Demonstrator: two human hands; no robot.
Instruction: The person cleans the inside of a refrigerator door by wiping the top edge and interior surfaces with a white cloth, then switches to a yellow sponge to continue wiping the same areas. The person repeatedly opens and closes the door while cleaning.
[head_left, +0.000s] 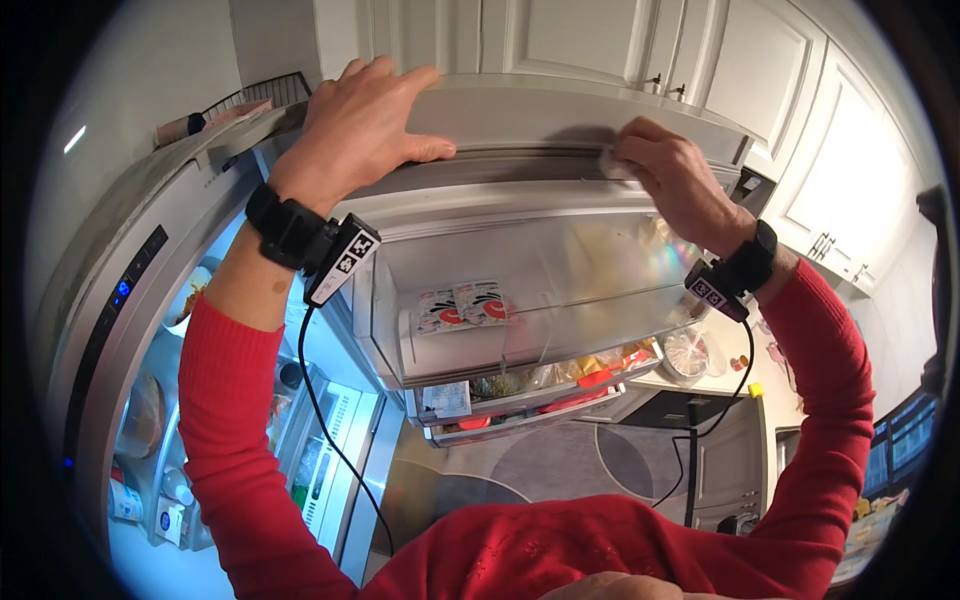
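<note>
My left hand (360, 135) rests with spread fingers on the upper edge of a grey refrigerator panel (517, 112), its thumb lying along the front. To the right, my right hand (671, 172) pinches a crumpled white cloth or tissue (616, 163), pressed to the dark seam under that panel. Most of the cloth is hidden by the fingers. Below both hands is a clear plastic drawer (540, 330) holding two printed packets (459, 306). Under it, lower drawers (517, 427) contain bagged food. Each wrist wears a black strap with a marker block and cable.
At left stands an open refrigerator door (105, 300) with a lit control panel; beside it, blue-lit shelves hold bottles and containers (139, 412). White cabinets (577, 37) rise behind. A counter (720, 330) with a bagged bowl (685, 351) is at right. Patterned flooring (540, 465) lies below.
</note>
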